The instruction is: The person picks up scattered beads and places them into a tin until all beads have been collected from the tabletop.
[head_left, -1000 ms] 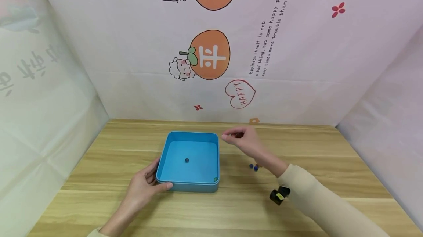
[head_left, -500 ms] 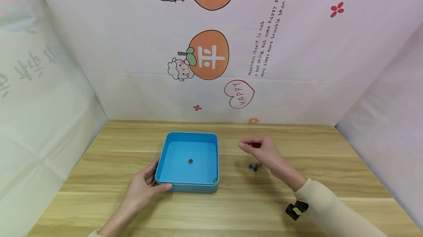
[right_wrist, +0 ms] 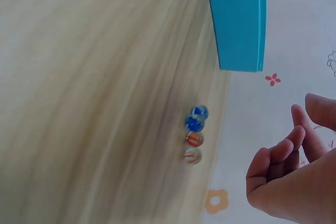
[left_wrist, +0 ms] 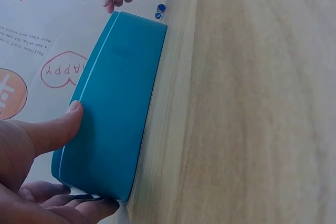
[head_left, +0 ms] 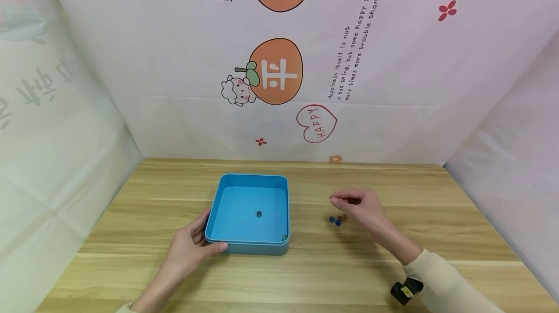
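Note:
A square blue plastic box [head_left: 246, 246] without a lid sits on the table. My left hand [head_left: 188, 244] grips its near left corner, thumb on the front wall and fingers round the side. Inside lie a dark marble [head_left: 259, 214] near the middle and a greenish marble [head_left: 285, 238] in the near right corner. Right of the box, two blue marbles [right_wrist: 195, 123], an orange-striped marble [right_wrist: 194, 139] and a clear marble with orange streaks [right_wrist: 192, 156] form a small cluster. Over it hovers my right hand [head_left: 360, 206], its fingers loosely bent, thumb and index apart, nothing visible between them.
The wood-grain table [head_left: 262, 284] meets a printed white cloth backdrop [head_left: 384, 128] at its far edge. Cloth walls also stand on the left and right sides. A small black camera [head_left: 406, 291] is strapped at my right wrist.
My right hand has moved right, away from the box's right edge, and over near the loose marbles. The dark marble has rolled slightly right inside the box. My left hand keeps its grip.

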A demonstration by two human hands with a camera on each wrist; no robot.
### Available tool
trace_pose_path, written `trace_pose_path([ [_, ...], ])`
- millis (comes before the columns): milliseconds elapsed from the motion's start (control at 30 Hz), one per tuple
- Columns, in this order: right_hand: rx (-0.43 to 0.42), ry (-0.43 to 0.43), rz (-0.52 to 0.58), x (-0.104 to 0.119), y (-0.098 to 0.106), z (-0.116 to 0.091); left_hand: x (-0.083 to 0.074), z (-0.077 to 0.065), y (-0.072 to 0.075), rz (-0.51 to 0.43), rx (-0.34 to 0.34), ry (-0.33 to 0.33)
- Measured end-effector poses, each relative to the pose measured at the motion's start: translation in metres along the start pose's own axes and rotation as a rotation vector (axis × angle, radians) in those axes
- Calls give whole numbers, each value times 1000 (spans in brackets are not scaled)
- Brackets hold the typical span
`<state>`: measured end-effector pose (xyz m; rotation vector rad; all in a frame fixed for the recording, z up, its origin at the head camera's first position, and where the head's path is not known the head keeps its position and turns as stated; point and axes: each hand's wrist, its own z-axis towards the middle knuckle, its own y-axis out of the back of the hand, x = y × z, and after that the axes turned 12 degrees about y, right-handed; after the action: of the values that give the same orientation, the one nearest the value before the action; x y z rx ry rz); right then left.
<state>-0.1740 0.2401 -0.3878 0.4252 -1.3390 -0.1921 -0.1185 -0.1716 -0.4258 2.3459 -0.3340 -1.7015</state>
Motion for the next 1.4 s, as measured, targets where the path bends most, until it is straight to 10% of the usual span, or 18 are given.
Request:
trace_pose_path([
  [1400,19,-51,-71,-41,35,-14,1,2,-1,18,-2,-24],
])
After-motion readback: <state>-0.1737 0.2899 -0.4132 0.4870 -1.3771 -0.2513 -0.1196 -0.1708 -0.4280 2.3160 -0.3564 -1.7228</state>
